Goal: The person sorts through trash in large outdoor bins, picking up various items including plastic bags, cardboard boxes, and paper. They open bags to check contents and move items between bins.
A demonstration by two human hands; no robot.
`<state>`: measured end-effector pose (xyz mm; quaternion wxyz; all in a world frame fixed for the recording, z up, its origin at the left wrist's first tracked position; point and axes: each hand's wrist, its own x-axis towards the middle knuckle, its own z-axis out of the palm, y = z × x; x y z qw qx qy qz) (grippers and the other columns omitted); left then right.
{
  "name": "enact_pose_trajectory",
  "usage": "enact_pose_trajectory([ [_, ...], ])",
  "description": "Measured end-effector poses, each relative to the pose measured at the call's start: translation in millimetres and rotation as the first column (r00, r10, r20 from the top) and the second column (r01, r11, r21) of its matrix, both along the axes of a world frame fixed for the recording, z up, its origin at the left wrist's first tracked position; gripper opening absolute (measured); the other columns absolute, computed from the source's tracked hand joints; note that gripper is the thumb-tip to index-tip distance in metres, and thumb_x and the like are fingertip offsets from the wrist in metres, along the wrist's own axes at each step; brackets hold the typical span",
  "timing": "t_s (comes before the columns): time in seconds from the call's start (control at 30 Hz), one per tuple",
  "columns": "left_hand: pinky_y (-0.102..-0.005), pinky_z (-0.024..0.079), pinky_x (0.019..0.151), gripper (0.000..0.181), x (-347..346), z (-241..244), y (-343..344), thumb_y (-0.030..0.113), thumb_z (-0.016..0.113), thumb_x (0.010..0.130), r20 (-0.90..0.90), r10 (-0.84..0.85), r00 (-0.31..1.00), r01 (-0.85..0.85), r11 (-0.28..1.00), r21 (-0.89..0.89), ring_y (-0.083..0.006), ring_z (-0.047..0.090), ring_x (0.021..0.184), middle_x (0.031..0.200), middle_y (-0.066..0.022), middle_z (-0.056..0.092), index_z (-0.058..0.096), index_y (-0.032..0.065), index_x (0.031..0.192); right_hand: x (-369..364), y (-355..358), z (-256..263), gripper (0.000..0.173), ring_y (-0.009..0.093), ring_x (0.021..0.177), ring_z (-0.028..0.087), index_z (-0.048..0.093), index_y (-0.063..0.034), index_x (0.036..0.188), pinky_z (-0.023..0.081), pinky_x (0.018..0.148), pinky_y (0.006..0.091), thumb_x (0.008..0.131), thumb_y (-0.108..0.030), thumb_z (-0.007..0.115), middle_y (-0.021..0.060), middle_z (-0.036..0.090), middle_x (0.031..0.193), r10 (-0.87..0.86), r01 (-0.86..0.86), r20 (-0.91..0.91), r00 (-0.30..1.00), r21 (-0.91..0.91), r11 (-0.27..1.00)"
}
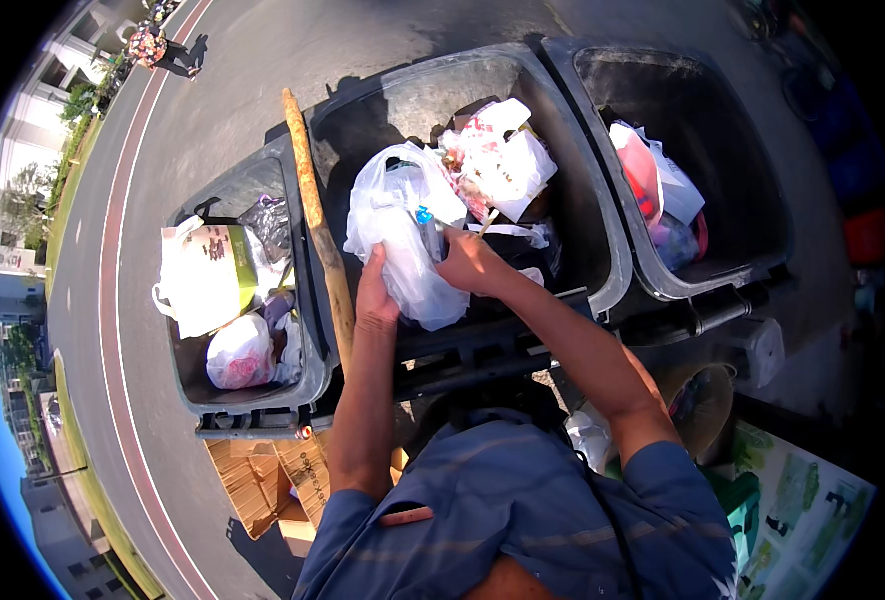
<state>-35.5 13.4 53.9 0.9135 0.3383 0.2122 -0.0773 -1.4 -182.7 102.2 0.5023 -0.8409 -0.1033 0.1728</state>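
Observation:
Over the middle dark wheeled bin [615, 251], both hands are on a translucent white plastic bag [408, 247]. My left hand [377, 291] grips the bag's near left side. My right hand [466, 262] is at its right side, fingertips partly hidden against the plastic. A clear bottle with a blue cap [426, 219] shows at the bag's opening, close to my right fingers; whether it is inside cannot be made out. Behind the bag lies crumpled white and red packaging [498, 161]. A thin light stick [489, 222] juts out beside my right hand.
A wooden pole [315, 202] leans between the left and middle bins. The left bin [187, 390] holds a paper carrier bag [206, 277] and a knotted white bag [240, 352]. The right bin [757, 165] holds white and pink refuse. Flattened cardboard [262, 480] lies below left. A person [148, 46] is on the road.

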Motion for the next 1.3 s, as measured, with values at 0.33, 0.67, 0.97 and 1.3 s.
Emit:
enact_pose_trajectory([
  [0.33, -0.0437, 0.055, 0.095, 0.049, 5, 44, 3, 0.013, 0.069, 0.094, 0.103, 0.079, 0.992, -0.100, 0.969, 0.228, -0.0280, 0.064, 0.111, 0.126, -0.0130, 0.064, 0.050, 0.0012, 0.137, 26, -46, -22, 0.071, 0.038, 0.107, 0.066, 0.060, 0.0035, 0.122, 0.051, 0.094, 0.0387, 0.075, -0.047, 0.076, 0.0266, 0.068, 0.112, -0.031, 0.093, 0.177, 0.984, -0.354, 0.931],
  [0.67, -0.0335, 0.055, 0.082, 0.034, 11, 40, 5, 0.007, 0.075, 0.088, 0.018, -0.205, 0.979, 0.146, 0.751, 0.644, -0.0196, 0.069, 0.093, 0.109, -0.0114, 0.072, 0.065, -0.0034, 0.119, 50, -74, -64, 0.072, 0.026, 0.095, 0.065, 0.054, 0.0070, 0.132, 0.054, 0.084, 0.0386, 0.083, -0.040, 0.078, 0.0162, 0.064, 0.116, -0.070, 0.335, -0.454, 0.888, 0.537, 0.774],
  [0.97, -0.0312, 0.053, 0.076, 0.036, 18, 18, 17, 0.007, 0.073, 0.085, 0.031, 0.038, 0.999, -0.045, 0.468, 0.882, -0.0169, 0.067, 0.087, 0.103, -0.0089, 0.072, 0.065, -0.0025, 0.118, 30, -111, -22, 0.060, 0.018, 0.082, 0.065, 0.066, 0.0025, 0.118, 0.058, 0.068, 0.0321, 0.086, -0.048, 0.073, 0.0141, 0.068, 0.098, 0.100, 0.180, -0.598, 0.795, 0.391, 0.903],
  [1.3, -0.0490, 0.054, 0.082, 0.037, 18, 9, 4, 0.006, 0.058, 0.087, -0.071, -0.021, 0.997, 0.053, -0.461, 0.886, -0.0410, 0.067, 0.100, 0.109, -0.0204, 0.067, 0.057, 0.0065, 0.124, -26, -217, 29, 0.059, 0.013, 0.066, 0.063, 0.068, 0.0031, 0.098, 0.049, 0.058, 0.0289, 0.083, -0.054, 0.074, 0.0104, 0.066, 0.079, -0.173, 0.174, -0.340, 0.924, -0.027, 0.984],
])
